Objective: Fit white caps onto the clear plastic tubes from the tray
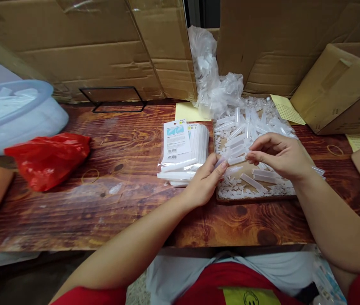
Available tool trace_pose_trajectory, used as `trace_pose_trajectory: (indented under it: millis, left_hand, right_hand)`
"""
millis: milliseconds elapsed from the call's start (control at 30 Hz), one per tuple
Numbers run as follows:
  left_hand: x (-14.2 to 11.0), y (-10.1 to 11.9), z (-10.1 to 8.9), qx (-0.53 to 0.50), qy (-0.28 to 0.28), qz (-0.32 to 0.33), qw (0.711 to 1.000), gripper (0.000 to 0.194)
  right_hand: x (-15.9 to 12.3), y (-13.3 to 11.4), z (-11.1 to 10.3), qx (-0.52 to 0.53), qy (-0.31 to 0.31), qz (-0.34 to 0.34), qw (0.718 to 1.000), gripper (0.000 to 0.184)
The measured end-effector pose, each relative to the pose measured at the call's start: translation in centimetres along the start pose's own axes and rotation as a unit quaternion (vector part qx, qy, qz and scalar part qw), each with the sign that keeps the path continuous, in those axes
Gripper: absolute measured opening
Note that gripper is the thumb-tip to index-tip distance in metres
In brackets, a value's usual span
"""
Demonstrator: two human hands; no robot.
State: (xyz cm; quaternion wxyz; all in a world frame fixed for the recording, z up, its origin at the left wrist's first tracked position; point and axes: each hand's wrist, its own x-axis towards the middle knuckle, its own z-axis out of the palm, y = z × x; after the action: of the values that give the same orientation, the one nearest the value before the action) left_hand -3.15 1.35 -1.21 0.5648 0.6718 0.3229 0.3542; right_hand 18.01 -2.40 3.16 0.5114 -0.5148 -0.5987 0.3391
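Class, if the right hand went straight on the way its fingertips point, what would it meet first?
The right hand would probably meet the translucent plastic pieces by the left hand first; depth is unclear, and they may be touching.

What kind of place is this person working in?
Likely a small packing workshop: the wooden bench holds a tray of loose translucent plastic pieces, a stack of printed packets and a tub of whitish plastic.
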Motion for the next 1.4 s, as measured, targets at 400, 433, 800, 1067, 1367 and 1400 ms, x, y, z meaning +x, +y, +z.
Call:
trace_pose_trajectory:
  millis: [400,433,800,1067,1367,1400]
  left_hand:
    - [-0.1,1.3,-0.2,0.124,-0.089,0.046,0.987,0.025]
    - [-0.1,1.3,-0.1,0.13,-0.085,0.048,0.987,0.024]
    - [-0.7,1.1,0.2,0.24,-0.062,0.069,0.966,0.028]
    - [-0.9,0.6,1.3,0.211,-0.01,0.076,0.975,0.024]
    - [-2.2,0.3,1.4,0.185,-0.021,0.12,0.975,0.025]
    - [-2.2,0.3,1.3,0.183,-0.027,0.123,0.975,0.025]
  right_hand:
    - [-0.1,-0.2,-0.5,-0.078,-0.076,-0.139,0.984,0.01]
    - [0.0,-0.2,-0.6,-0.071,-0.078,-0.138,0.985,0.012]
    - [-0.4,0.3,0.9,-0.007,-0.1,-0.026,0.995,0.034]
    - [3.1,-0.9,-0.6,-0.124,-0.204,0.033,0.971,0.04]
    - [11.9,3.3,4.9,-0.509,-0.085,0.038,0.856,0.007]
    - [12.2,3.8,5.5,-0.514,-0.081,0.041,0.853,0.006]
